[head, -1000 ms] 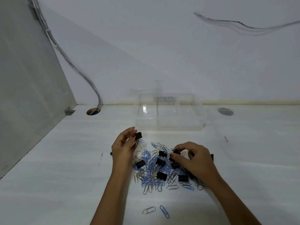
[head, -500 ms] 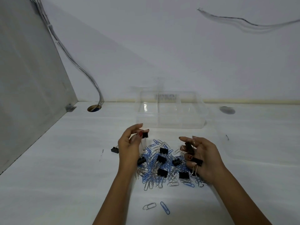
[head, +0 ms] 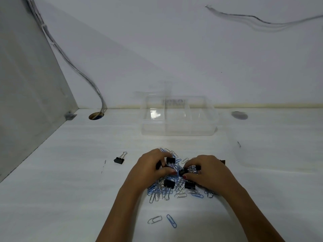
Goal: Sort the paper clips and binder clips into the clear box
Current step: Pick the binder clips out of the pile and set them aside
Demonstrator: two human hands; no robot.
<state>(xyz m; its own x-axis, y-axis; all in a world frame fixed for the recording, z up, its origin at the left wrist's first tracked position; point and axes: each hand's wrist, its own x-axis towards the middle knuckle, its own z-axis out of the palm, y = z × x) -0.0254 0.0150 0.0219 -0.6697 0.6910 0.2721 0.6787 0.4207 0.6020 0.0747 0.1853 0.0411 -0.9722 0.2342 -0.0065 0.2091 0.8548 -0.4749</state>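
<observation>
A pile of blue and silver paper clips [head: 161,191] mixed with black binder clips [head: 169,183] lies on the white table in front of me. Both hands are down on the pile. My left hand [head: 150,169] has its fingers closed around black binder clips at the pile's left side. My right hand [head: 208,172] pinches a black binder clip at the pile's middle, and part of the pile is hidden under it. The clear box [head: 178,130], divided into compartments, stands behind the pile and looks empty. One binder clip [head: 119,159] lies apart to the left.
A silver paper clip [head: 154,220] and a blue paper clip [head: 171,221] lie loose near the front. A clear lid [head: 279,154] rests at the right. Cables run down the wall into a desk hole [head: 96,116]; a grey cap [head: 239,115] sits at the back right.
Both hands were raised with binder clips in their fingers; they have come down onto the pile and closed together. The lone binder clip at the left is uncovered now.
</observation>
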